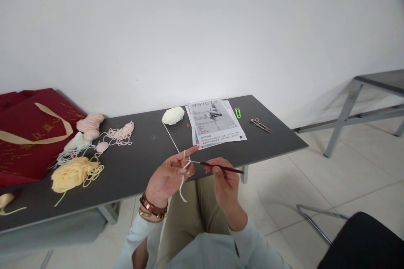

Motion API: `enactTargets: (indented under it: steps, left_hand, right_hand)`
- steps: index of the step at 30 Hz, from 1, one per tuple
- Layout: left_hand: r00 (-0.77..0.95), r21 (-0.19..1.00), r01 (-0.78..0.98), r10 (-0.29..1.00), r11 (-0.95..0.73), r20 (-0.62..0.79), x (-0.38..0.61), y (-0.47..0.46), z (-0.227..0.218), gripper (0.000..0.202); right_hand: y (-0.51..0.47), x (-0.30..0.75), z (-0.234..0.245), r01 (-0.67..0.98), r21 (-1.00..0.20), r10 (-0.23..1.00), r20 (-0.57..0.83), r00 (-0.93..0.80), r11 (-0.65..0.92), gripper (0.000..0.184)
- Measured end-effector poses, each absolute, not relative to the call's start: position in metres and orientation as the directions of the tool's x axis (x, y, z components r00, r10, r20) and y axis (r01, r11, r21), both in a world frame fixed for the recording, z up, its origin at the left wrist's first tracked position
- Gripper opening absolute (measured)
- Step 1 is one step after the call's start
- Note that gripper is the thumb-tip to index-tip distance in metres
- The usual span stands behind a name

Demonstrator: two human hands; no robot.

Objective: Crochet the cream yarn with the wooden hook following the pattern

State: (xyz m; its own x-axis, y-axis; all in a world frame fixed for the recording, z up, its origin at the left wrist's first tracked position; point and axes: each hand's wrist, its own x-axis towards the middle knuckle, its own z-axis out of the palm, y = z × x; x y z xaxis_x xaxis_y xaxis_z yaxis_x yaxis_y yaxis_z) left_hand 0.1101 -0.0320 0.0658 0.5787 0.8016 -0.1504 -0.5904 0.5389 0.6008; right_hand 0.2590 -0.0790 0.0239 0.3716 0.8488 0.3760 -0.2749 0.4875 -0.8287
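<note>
**Dark desk by white wall: yarn and hook held over near edge**

White wall is seen behind the desk, pale tiled floor to the right. Left hand is raised palm-up over the near edge, index finger stretched out, other fingers curled. White yarn strand is looped over those fingers and pinched, its loose end hanging below. The strand is traced back to white yarn ball, which lies at the far side of the desk. Right hand is closed on crochet hook, pinched between thumb and fingers, tip pointed at the yarn on the left hand. Printed sheets are laid just beside the ball, with green snips and scissors to their right. Yellow yarn, pink yarn and red bag are placed at the left end.
</note>
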Motion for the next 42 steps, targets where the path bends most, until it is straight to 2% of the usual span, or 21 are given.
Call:
enactTargets:
  steps: [12,18,21,23,26,28,33,42]
  left_hand:
    - [0.615,0.532,-0.619,0.778,0.577,-0.129,0.106,-0.030,0.064,0.070]
    - [0.620,0.532,-0.623,0.777,0.573,-0.110,0.104,-0.029,0.062,0.067]
    - [0.582,0.583,-0.623,0.807,0.521,-0.099,0.104,-0.026,0.057,0.061]
    - [0.530,0.666,-0.594,0.842,0.451,-0.098,0.105,-0.023,0.053,0.054]
    - [0.463,0.806,-0.474,0.879,0.354,-0.114,0.109,-0.023,0.048,0.050]
    - [0.466,0.863,-0.377,0.874,0.335,-0.136,0.113,-0.027,0.049,0.056]
    - [0.527,0.889,-0.308,0.839,0.339,-0.138,0.117,-0.037,0.057,0.075]
    - [0.568,0.896,-0.275,0.811,0.348,-0.141,0.113,-0.031,0.059,0.083]
  right_hand:
    - [-0.072,0.265,0.020,-0.481,-0.769,0.892,0.255,0.373,0.421,0.010]
    - [-0.069,0.264,0.027,-0.647,-0.690,0.933,0.122,0.340,0.326,0.008]
    - [-0.068,0.264,0.029,-0.748,-0.618,0.959,0.036,0.281,0.242,0.010]
    - [-0.068,0.263,0.028,-0.810,-0.566,0.978,-0.030,0.205,0.153,0.012]
    - [-0.068,0.260,0.028,-0.858,-0.512,0.986,-0.125,0.106,0.027,0.016]
    - [-0.068,0.258,0.028,-0.865,-0.501,0.981,-0.173,0.093,-0.007,0.017]
    - [-0.067,0.256,0.029,-0.840,-0.542,0.970,-0.181,0.160,0.037,0.017]
    - [-0.064,0.260,0.025,-0.790,-0.610,0.982,-0.110,0.156,0.057,0.015]
